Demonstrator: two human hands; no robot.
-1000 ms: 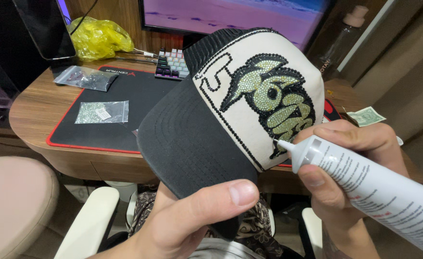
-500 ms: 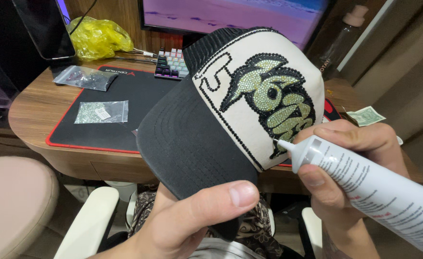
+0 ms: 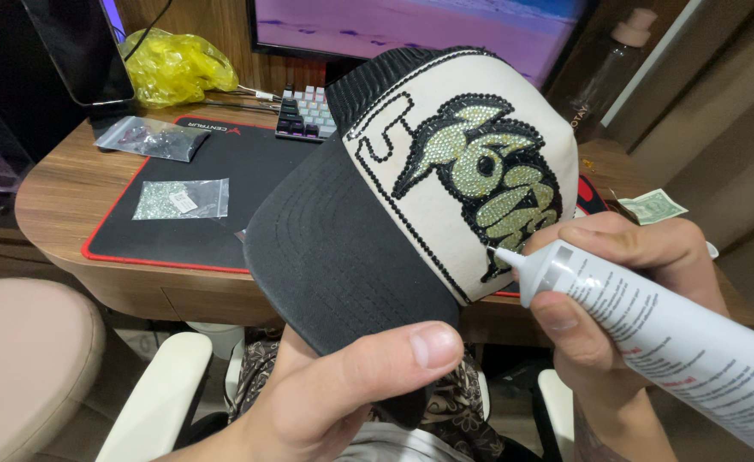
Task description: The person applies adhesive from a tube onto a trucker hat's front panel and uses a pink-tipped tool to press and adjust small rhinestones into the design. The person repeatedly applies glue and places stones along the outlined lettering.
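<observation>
My left hand (image 3: 343, 393) grips a cap (image 3: 411, 197) by its black brim, thumb on top. The cap has a cream front panel covered with a black and pale-green rhinestone design and a black mesh back. My right hand (image 3: 625, 308) holds a white glue tube (image 3: 651, 325) like a pen. Its fine nozzle tip touches the lower right edge of the rhinestone design.
Behind the cap is a wooden desk (image 3: 60, 184) with a black, red-edged mat (image 3: 214, 171). On it lie two small clear bags of stones (image 3: 180, 198), a keyboard (image 3: 304, 111) and a yellow plastic bag (image 3: 172, 68). A banknote (image 3: 653, 205) lies at right, a monitor (image 3: 411, 26) behind.
</observation>
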